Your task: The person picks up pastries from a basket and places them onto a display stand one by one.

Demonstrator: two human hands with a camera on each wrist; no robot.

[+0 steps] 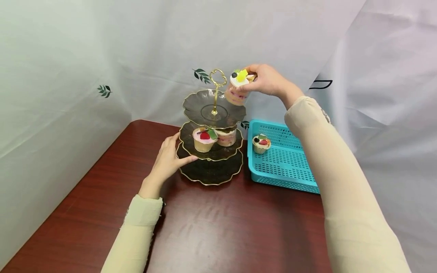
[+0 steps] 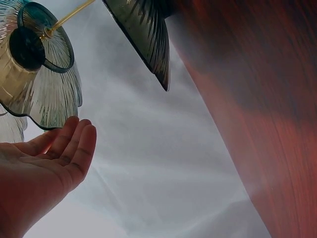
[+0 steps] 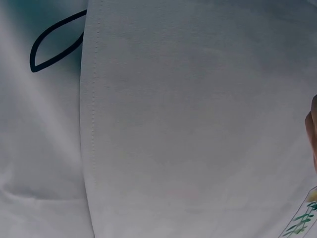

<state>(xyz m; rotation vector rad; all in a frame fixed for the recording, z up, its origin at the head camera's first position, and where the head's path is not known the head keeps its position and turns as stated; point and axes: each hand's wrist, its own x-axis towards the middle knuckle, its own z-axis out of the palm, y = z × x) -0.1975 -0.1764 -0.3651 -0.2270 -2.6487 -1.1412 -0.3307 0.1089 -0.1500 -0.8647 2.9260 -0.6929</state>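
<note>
My right hand (image 1: 268, 80) pinches a clear dessert cup (image 1: 236, 94) topped with white cream, yellow fruit and a dark berry. It is held above the right side of the top plate (image 1: 201, 102) of a three-tier cake stand (image 1: 217, 96). On the middle plate (image 1: 222, 154) sit a cupcake (image 1: 203, 143) with pink cream and a red berry, and a second dessert cup (image 1: 227, 138), partly hidden by the top plate. With fingers extended, my left hand (image 1: 166, 159) touches the middle plate's left rim; the left wrist view shows that hand (image 2: 62, 156) under the plate edge.
Right of the stand, a turquoise plastic basket (image 1: 283, 181) holds a fruit-topped cupcake (image 1: 261, 146); my right sleeve hides part of it. All stands on a dark red wooden table (image 1: 211, 223), with white cloth (image 1: 153, 68) hanging behind. The bottom plate (image 1: 211, 172) shows below the middle one.
</note>
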